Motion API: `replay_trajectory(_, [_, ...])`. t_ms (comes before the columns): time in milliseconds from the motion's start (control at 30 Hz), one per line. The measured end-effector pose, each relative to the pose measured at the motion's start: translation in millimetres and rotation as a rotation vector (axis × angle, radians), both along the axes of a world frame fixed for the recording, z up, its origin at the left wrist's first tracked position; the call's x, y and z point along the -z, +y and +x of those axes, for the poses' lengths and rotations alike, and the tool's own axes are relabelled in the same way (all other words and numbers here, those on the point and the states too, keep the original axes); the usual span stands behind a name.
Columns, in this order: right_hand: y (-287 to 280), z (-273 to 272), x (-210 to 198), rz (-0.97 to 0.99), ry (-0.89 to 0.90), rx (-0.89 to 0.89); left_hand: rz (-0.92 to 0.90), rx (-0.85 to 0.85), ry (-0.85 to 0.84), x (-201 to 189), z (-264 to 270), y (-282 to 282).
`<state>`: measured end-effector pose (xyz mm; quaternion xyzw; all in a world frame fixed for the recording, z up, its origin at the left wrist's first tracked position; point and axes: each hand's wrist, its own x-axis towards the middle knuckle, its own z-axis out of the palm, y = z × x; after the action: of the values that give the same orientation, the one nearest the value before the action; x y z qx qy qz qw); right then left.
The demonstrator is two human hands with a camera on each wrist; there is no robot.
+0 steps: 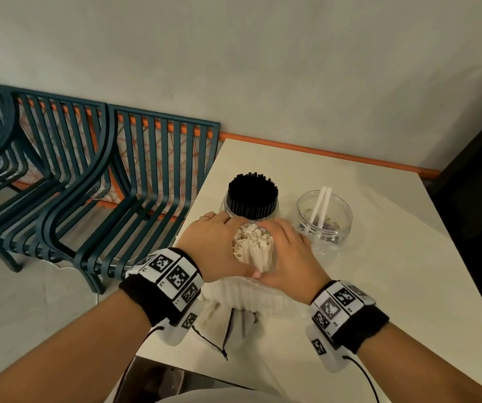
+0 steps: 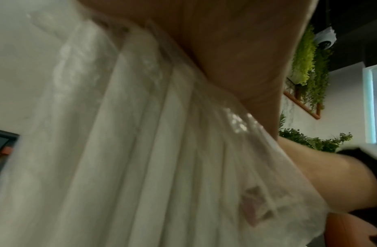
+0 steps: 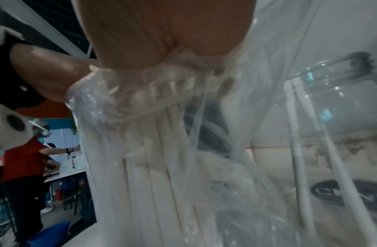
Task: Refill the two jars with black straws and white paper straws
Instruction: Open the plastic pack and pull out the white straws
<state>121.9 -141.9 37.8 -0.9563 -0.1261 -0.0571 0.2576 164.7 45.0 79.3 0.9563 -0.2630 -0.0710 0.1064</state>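
Note:
A bundle of white paper straws (image 1: 253,247) stands upright in a clear plastic bag (image 1: 251,295) on the table. My left hand (image 1: 215,245) and my right hand (image 1: 289,251) wrap around it from either side near its top. Behind them, one clear jar (image 1: 253,199) is packed with black straws. To its right a second clear jar (image 1: 324,216) holds two white straws (image 1: 321,205). In the left wrist view the white straws (image 2: 141,150) run under my palm. In the right wrist view the crumpled bag (image 3: 141,103) bunches below my palm, over the straws (image 3: 158,167).
The white table (image 1: 379,286) has its left edge close to my left wrist. Dark teal slatted chairs (image 1: 88,175) stand left of it against the wall. In the right wrist view a person in a red top (image 3: 22,163) stands in the background.

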Motion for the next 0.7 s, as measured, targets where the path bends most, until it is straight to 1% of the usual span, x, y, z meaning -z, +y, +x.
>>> replay_trajectory(67, [1,-3,2,0.002,0.044,0.037,0.004,0.011,0.025,-4,1,5])
replay_trajectory(133, [1,-5,4,0.021,0.058,0.061,0.016,0.009,-0.007,-9,0,15])
replay_trajectory(200, [1,-5,9,0.031,0.060,0.075,-0.027,-0.035,0.001,-10,-1,28])
replay_trajectory(300, [1,-6,20,0.031,0.058,0.127,-0.262,-0.182,0.150,-8,2,44])
replay_trajectory(333, [2,-6,23,0.028,0.047,0.139,-0.320,-0.223,0.169,-8,2,46])
replay_trajectory(433, [4,-6,26,0.011,0.014,0.141,-0.406,-0.307,0.143,-9,2,41])
replay_trajectory(567, [3,-3,25,0.035,-0.019,0.140,-0.542,-0.428,0.178,-8,2,33])
replay_trajectory(600, [2,-2,25,0.048,-0.018,0.148,-0.609,-0.459,0.219,-7,2,32])
replay_trajectory(667, [1,-1,25,0.063,-0.018,0.162,-0.752,-0.516,0.353,-5,1,33])
replay_trajectory(700, [1,-1,25,0.063,-0.019,0.162,-0.794,-0.537,0.397,-4,0,34])
